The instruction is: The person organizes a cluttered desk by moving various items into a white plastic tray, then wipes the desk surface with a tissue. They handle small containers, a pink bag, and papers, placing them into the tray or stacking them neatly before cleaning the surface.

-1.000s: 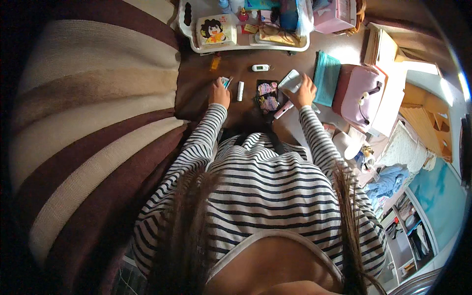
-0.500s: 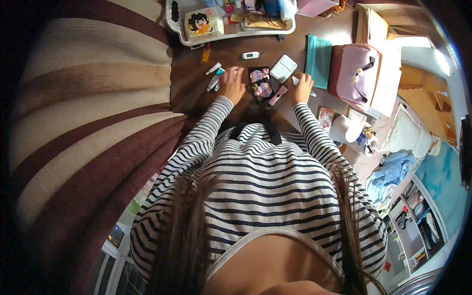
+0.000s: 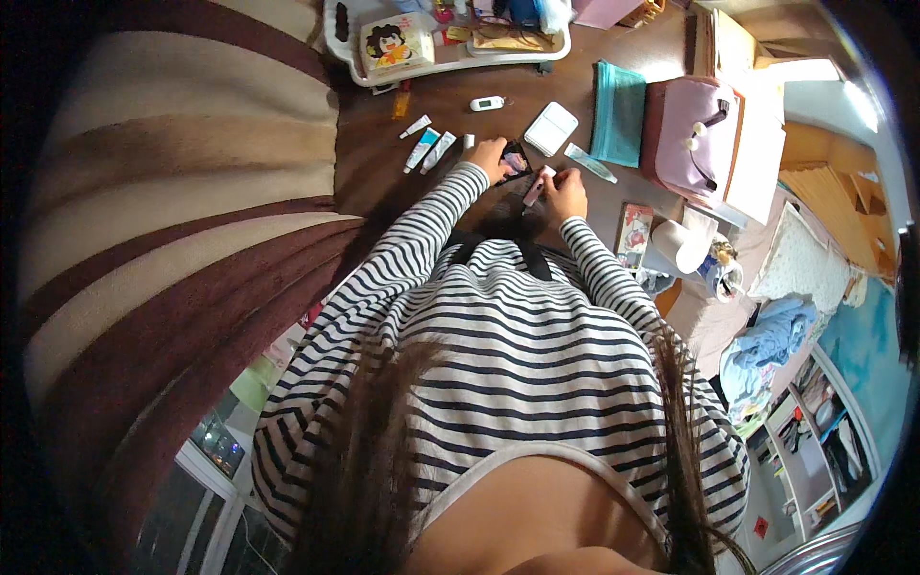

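Observation:
My left hand (image 3: 487, 159) is closed on the near edge of a dark flat case with a pink floral picture (image 3: 515, 165); its fingers partly cover it. Close by on the right, my right hand (image 3: 566, 195) has its fingers pinched at a small pink tube with a pale end (image 3: 535, 189). Left of my left hand lie a blue-and-white squeeze tube (image 3: 421, 150), a white tube (image 3: 438, 152) and a smaller white tube (image 3: 415, 126). A small white piece (image 3: 469, 141) is just beyond my left fingers. Past my right hand lies a clear-and-white tube (image 3: 590, 163).
Farther off are a white digital thermometer (image 3: 487, 103) and a white square case (image 3: 551, 129). A white tray (image 3: 450, 69) of small goods stands at the back. To the right are a teal pouch (image 3: 618, 113), a pink bag (image 3: 692, 144) and a white roll (image 3: 678, 247). A striped curtain (image 3: 192, 125) borders the left.
My left hand has moved right, off the tubes and onto the dark case, which now shows less of its surface. My right hand has come left and nearer, from the clear tube to the pink tube.

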{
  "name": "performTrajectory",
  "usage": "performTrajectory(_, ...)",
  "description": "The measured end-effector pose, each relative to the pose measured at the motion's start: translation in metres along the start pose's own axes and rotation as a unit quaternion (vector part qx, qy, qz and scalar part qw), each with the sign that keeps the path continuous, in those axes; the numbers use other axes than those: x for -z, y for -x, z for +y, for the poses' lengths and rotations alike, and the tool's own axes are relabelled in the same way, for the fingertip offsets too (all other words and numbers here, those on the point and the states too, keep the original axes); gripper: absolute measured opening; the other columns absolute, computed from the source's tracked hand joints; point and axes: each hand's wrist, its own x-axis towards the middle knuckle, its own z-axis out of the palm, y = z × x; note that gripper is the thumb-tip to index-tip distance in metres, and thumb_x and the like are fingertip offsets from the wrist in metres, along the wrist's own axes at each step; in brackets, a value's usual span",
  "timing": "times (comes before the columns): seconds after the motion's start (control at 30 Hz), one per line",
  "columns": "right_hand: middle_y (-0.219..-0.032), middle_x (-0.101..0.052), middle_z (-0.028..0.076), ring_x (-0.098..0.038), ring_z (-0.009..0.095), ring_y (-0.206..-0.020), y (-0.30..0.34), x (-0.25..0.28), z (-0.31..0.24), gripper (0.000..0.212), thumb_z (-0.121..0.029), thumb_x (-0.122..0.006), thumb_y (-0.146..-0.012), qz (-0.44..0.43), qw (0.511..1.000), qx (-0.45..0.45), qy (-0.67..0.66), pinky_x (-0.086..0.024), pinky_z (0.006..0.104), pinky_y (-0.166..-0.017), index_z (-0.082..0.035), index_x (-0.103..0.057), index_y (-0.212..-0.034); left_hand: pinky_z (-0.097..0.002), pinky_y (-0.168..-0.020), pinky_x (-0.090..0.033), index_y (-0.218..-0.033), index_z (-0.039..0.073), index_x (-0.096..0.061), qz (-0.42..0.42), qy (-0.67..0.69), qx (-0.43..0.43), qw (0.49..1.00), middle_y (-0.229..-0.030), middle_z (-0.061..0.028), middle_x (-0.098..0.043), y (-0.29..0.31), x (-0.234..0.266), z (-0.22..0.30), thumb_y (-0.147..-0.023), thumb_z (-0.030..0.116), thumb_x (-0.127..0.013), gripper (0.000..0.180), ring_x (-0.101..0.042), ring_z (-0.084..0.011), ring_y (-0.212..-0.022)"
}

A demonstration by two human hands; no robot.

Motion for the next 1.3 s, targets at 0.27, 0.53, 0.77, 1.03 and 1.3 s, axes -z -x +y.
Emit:
performTrajectory(0.27, -0.087, -0.061, 0.010, -0.058, 0.017, -0.074, 0.017, 0.004, -0.064, 0.037, -0.029, -0.064, -0.082, -0.217, 0.942, -0.003, -0.255, -0.047, 0.0279, -0.069, 0.001, -0.053, -0.100, -0.0318, -0.090, -0.041, -0.115, -0.003, -0.044, 0.070, 0.437, 0.041, 0.896, -0.110, -0.0120, -0.055, 0.045, 0.000, -0.010, -0.077, 0.026, -0.068, 0.054, -0.053, -0.0204, -0.101)
performTrajectory(0.53, -0.102, -0.059, 0.008, -0.057, 0.014, -0.089, 0.022, -0.041, -0.039, 0.031, -0.019, -0.056, -0.088, -0.304, 0.850, -0.107, -0.417, -0.050, 0.0302, -0.073, -0.001, -0.051, -0.112, -0.0320, -0.084, -0.043, -0.111, 0.000, -0.050, 0.040, 0.449, 0.117, 0.885, -0.104, -0.0106, -0.058, 0.061, -0.016, -0.022, -0.081, 0.026, -0.064, 0.042, -0.054, -0.0182, -0.094)
performTrajectory(0.77, -0.077, -0.059, 0.007, -0.058, 0.015, -0.068, 0.017, -0.017, -0.006, 0.024, -0.025, -0.053, -0.087, -0.178, 0.919, -0.093, -0.338, -0.047, 0.0286, -0.060, -0.003, -0.056, -0.094, -0.0288, -0.076, -0.047, -0.099, 0.000, -0.058, 0.087, 0.479, 0.043, 0.872, -0.092, -0.0064, -0.063, 0.047, -0.023, -0.023, -0.082, 0.021, -0.064, 0.028, -0.057, -0.0127, -0.081)
performTrajectory(1.03, -0.096, -0.059, 0.020, -0.057, 0.031, -0.089, 0.034, 0.019, 0.092, 0.036, -0.026, -0.064, -0.071, 0.112, 0.989, -0.098, 0.014, -0.046, 0.0395, -0.080, -0.002, -0.057, -0.097, -0.0289, -0.088, -0.041, -0.113, 0.001, -0.052, -0.099, 0.613, 0.012, 0.784, -0.106, -0.0064, -0.060, 0.027, -0.025, 0.007, -0.086, 0.019, -0.059, 0.033, -0.055, -0.0133, -0.094)
performTrajectory(1.3, -0.134, -0.034, 0.013, -0.029, 0.030, -0.127, 0.062, 0.038, 0.152, 0.091, -0.049, -0.072, -0.063, 0.259, 0.891, -0.339, 0.158, -0.024, 0.0502, -0.102, -0.007, -0.027, -0.131, -0.0289, -0.087, -0.042, -0.113, -0.001, -0.050, -0.228, 0.554, -0.004, 0.801, -0.108, -0.0073, -0.058, 0.016, -0.045, 0.059, -0.086, 0.020, -0.059, 0.036, -0.053, -0.0137, -0.096)
